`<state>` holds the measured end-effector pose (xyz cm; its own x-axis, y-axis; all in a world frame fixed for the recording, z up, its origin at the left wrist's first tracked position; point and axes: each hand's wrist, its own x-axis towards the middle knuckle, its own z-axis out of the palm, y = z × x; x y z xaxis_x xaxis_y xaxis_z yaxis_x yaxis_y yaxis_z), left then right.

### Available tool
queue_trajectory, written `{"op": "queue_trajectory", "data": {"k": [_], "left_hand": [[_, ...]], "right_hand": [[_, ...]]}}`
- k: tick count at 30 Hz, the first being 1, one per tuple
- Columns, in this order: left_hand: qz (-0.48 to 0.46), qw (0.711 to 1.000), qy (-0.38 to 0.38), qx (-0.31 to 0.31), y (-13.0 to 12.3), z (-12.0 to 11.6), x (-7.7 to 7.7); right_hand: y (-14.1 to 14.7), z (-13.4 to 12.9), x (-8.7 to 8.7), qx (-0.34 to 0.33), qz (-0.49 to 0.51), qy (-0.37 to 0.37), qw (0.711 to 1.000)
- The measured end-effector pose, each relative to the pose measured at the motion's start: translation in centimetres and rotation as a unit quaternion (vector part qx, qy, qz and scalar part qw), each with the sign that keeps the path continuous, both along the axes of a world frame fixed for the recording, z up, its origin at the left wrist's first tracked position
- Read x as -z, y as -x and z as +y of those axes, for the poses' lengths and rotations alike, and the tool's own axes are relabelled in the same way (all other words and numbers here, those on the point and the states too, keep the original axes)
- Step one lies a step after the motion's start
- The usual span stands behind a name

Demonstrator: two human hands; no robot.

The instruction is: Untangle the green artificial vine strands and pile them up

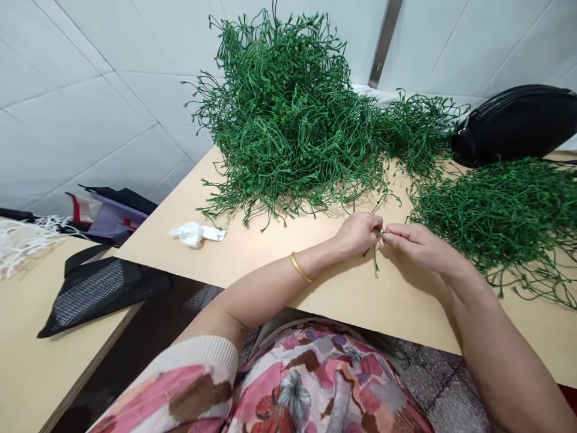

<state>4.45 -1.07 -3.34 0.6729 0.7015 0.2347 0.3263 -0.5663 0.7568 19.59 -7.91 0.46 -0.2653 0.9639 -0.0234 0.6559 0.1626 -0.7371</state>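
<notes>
The left hand (pixel 359 233) and right hand (pixel 417 245), nearly touching, pinch thin green sprigs (pixel 375 263), likely light and bendy, best held mid-length.

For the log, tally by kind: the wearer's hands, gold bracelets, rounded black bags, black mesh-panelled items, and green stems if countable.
Hands: 2 (left hand, right hand)
Gold bracelet: 1
Rounded black bag: 1
Black mesh-panelled item: 1
Total: 5
Green stems are too tangled to count, so left out.
</notes>
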Motion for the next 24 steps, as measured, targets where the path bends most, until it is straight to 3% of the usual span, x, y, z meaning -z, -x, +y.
{"op": "queue_trajectory", "data": {"k": [6,10,13,16,20,24], "left_hand": [[-0.08,0.978,0.191,0.025,0.6,0.5,-0.5],[-0.106,0.955,0.276,0.042,0.7,-0.4,-1.0],[-0.109,0.956,0.272,0.017,0.8,-0.6,-1.5],[-0.124,0.962,0.239,-0.045,0.9,-0.4,-1.7],[-0.175,0.95,0.244,-0.09,0.8,-0.1,-1.4],[-0.204,0.941,0.253,-0.09,0.6,-0.1,-1.1]], "right_hand": [[-0.4,0.9,1.2,0.143,0.131,0.021,0.981],[-0.6,1.5,1.8,0.142,0.188,0.019,0.972],[-0.3,1.4,1.6,0.144,0.191,0.008,0.971],[0.1,0.9,1.1,0.197,0.136,-0.121,0.963],[0.6,0.2,0.9,0.242,0.025,-0.314,0.918],[1.1,0.3,1.5,0.189,0.001,-0.309,0.932]]}}
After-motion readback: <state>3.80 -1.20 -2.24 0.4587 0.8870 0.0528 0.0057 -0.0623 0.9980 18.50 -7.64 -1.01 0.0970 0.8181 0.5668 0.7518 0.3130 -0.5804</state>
